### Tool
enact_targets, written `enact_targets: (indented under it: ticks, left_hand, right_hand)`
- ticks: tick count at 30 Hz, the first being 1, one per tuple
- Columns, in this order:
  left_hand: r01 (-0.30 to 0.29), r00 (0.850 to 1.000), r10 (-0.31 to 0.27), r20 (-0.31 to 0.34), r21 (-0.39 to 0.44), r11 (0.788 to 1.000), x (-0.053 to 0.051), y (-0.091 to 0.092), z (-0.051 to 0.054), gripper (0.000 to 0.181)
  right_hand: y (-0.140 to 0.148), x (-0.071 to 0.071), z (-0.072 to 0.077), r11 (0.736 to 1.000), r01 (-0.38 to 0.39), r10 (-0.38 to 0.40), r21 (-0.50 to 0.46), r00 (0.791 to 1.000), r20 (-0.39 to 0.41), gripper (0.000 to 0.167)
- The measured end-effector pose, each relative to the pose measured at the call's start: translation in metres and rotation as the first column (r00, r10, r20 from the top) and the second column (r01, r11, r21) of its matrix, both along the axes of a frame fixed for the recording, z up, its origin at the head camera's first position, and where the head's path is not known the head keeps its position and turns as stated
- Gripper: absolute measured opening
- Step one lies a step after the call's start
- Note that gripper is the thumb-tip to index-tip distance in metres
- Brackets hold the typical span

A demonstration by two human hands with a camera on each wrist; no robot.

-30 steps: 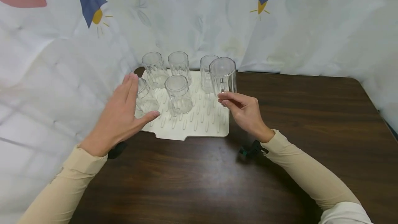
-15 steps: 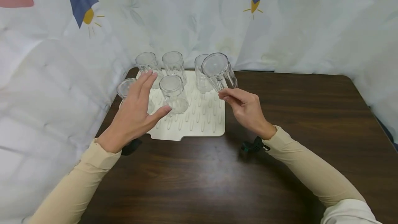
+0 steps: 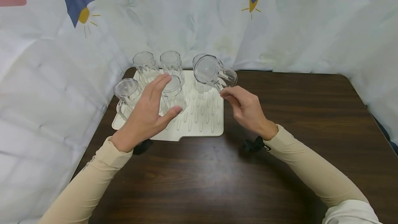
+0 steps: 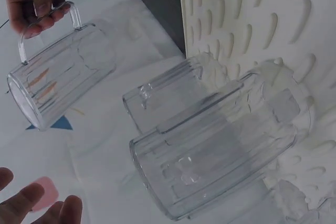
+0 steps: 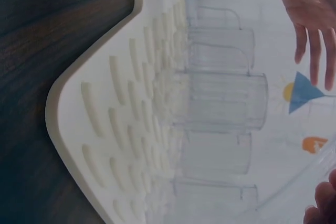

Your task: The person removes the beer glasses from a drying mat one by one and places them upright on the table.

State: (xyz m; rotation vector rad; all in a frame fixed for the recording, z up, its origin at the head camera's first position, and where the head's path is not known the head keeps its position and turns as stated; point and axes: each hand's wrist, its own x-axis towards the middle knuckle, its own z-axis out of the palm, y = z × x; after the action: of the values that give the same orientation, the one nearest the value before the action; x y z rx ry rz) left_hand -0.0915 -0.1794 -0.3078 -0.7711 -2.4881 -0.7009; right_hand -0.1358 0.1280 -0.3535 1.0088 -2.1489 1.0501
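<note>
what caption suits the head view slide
Right hand holds a mug by its handle; five more stand on a mat.

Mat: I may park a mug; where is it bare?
In the head view, the mat is bare at its near right corner, between its edges and the near middle mug. So is the table right of the right hand. Crowded: the mat's back, left and middle, with five mugs, some behind the left hand.

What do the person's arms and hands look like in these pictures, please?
The left hand and right hand are ungloved. Beige sleeves reach near both wrists, with white fabric farther up the right side. A dark device shows at each wrist.
</note>
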Motion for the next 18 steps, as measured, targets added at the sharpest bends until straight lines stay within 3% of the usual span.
enact_targets:
  ticks: [12, 18]
  left_hand:
    - [0.142, 0.990, -0.140, -0.024, 0.091, 0.986, -0.008, 0.026, -0.010, 0.084]
    - [0.175, 0.984, -0.178, -0.002, 0.179, 0.968, -0.014, 0.041, -0.015, 0.080]
  right_hand:
    - [0.006, 0.001, 0.006, 0.991, 0.027, -0.005, 0.131, 0.987, -0.162, 0.021]
    - [0.012, 0.004, 0.013, 0.975, 0.060, -0.014, 0.213, 0.977, -0.212, 0.029]
